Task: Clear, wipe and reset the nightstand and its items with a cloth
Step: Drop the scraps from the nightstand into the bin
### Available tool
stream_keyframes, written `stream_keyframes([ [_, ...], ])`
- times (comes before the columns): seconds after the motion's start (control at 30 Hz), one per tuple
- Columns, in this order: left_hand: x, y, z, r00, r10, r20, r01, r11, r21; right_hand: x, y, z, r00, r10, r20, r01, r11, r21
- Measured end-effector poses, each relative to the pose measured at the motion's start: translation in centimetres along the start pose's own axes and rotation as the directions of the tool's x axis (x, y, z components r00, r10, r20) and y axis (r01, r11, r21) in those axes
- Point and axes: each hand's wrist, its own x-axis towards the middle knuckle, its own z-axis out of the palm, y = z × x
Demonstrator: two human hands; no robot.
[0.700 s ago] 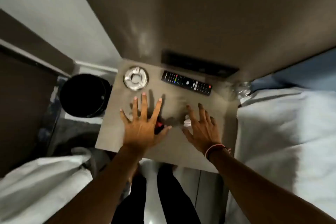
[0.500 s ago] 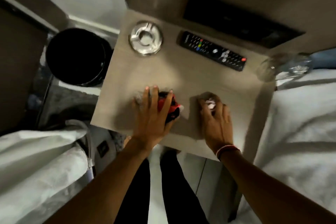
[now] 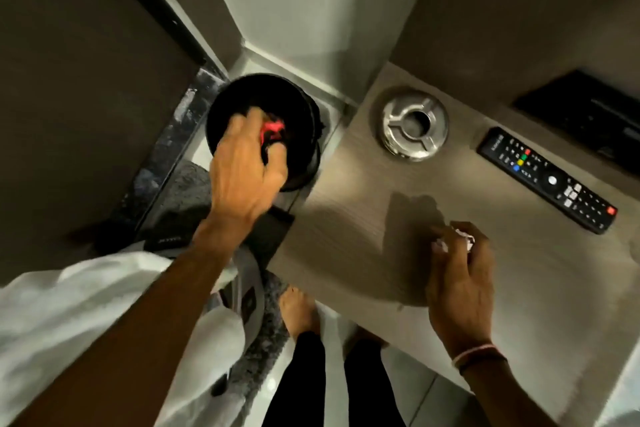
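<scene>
The nightstand point(image 3: 346, 218), a pale wood-grain top set against a dark headboard panel, served as the reference point for all positions noted. Off its left edge, on the floor, stood a round black waste bin point(image 3: 304, 135), open at the top. The left hand point(image 3: 244, 166) was held directly above the bin's mouth, fingers curled tight around a crumpled red and black wrapper point(image 3: 272, 132), part of which showed between the thumb and forefinger. The right hand point(image 3: 460, 274) was positioned over the near middle of the nightstand, its fingertips drawn together and pinching a small wad of white crumpled paper point(image 3: 462, 237); whether the wad touched the surface could not be determined. A thin pink band point(image 3: 472, 354) circled the right wrist. Toward the rear left of the nightstand sat a round metal ashtray point(image 3: 414, 123), upright and apart from both hands. To the rear right lay a black remote control point(image 3: 545, 178), flat, buttons facing up, set at a slant and well apart from the ashtray. Behind the remote, a dark rectangular recess point(image 3: 588, 111) was set in the headboard panel. Below the near edge of the nightstand, one bare foot point(image 3: 299, 312) and dark trouser legs point(image 3: 301, 381) were visible on the floor. White bedding point(image 3: 69, 322) occupied the area to the left of the nightstand, beneath the left forearm. No cloth could be identified anywhere in view.
</scene>
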Motion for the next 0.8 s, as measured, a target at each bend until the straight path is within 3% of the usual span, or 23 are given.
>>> stream_keyframes([
  [0.07, 2.5, -1.7, -0.2, 0.995, -0.089, 0.036, 0.093, 0.988, -0.127, 0.8, -2.3, 1.4, 0.999, -0.039, 0.023, 0.040, 0.999, -0.024],
  [0.13, 4.0, -3.6, 0.7, 0.973, -0.150, 0.176, 0.167, 0.982, -0.085, 1.5, -4.2, 2.5, 0.998, -0.041, 0.039, 0.041, 0.999, 0.008],
  [0.23, 4.7, -7.0, 1.8, 0.813, -0.265, 0.518, 0.295, 0.955, 0.025, 3.1, -7.4, 4.0, 0.995, -0.076, 0.061, 0.072, 0.995, 0.073],
  [0.3, 4.7, -8.7, 1.9, 0.770, -0.264, 0.581, 0.338, 0.941, -0.020, 4.4, -9.3, 4.6, 0.992, -0.103, 0.069, 0.095, 0.989, 0.116],
  [0.33, 4.6, -9.2, 1.6, 0.803, -0.251, 0.541, 0.327, 0.944, -0.047, 5.0, -10.3, 4.7, 0.992, -0.112, 0.063, 0.102, 0.984, 0.147],
  [0.43, 4.4, -10.3, -0.3, 0.945, -0.208, 0.253, 0.230, 0.971, -0.061, 7.1, -13.7, 4.5, 0.988, -0.149, -0.041, 0.154, 0.952, 0.266],
  [0.5, 4.1, -10.9, -1.9, 0.980, -0.157, 0.125, 0.166, 0.984, -0.062, 8.8, -16.3, 4.6, 0.976, -0.158, -0.153, 0.201, 0.919, 0.338],
  [0.57, 3.5, -11.5, -3.4, 0.991, -0.103, 0.083, 0.107, 0.993, -0.048, 10.3, -18.6, 5.2, 0.966, -0.149, -0.210, 0.223, 0.892, 0.394],
  [0.63, 3.3, -11.8, -4.5, 0.993, -0.092, 0.078, 0.094, 0.995, -0.021, 11.6, -20.1, 6.5, 0.985, -0.156, -0.078, 0.174, 0.908, 0.381],
  [0.73, 2.8, -11.5, -5.5, 0.994, -0.083, 0.069, 0.078, 0.994, 0.075, 12.2, -19.9, 8.5, 0.967, -0.140, 0.212, 0.115, 0.985, 0.128],
  [0.8, 2.5, -10.9, -5.7, 0.996, -0.054, 0.076, 0.042, 0.988, 0.148, 12.1, -18.6, 8.4, 0.971, -0.127, 0.201, 0.120, 0.992, 0.048],
])
